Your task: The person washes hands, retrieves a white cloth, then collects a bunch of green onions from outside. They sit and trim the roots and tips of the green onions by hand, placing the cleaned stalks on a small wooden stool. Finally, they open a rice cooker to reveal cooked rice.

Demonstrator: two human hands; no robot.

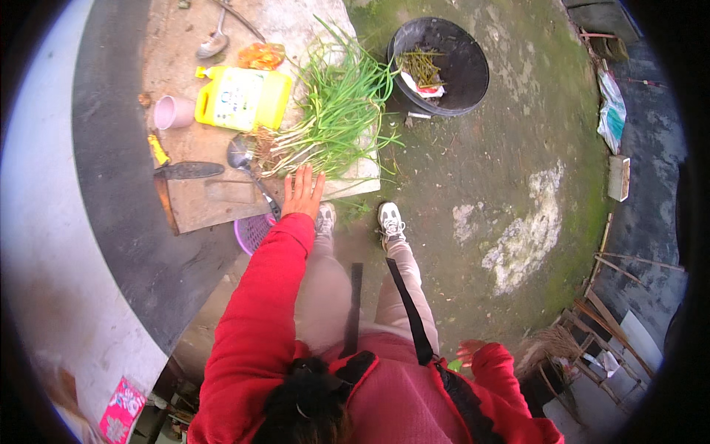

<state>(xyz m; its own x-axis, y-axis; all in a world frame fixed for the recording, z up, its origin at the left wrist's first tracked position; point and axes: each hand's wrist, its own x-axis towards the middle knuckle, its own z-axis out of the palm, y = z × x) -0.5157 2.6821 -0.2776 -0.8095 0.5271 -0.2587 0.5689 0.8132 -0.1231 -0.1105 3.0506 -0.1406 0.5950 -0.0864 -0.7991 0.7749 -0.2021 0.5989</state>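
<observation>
Left hand (302,195) outstretched (palm down), right hand (470,351) at side

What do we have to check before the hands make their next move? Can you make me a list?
1. Onions on the slab: ok, though some leaf tips stick out past its edge.
2. Left hand touching the onions: cannot tell; its fingertips are right at the pile's lower edge.
3. Right hand near the onions: not ok; it is down by the person's side.
4. Ladle well away from the left hand: not ok; its handle is close beside it.
5. Bucket open: ok, with stalks inside.
</observation>
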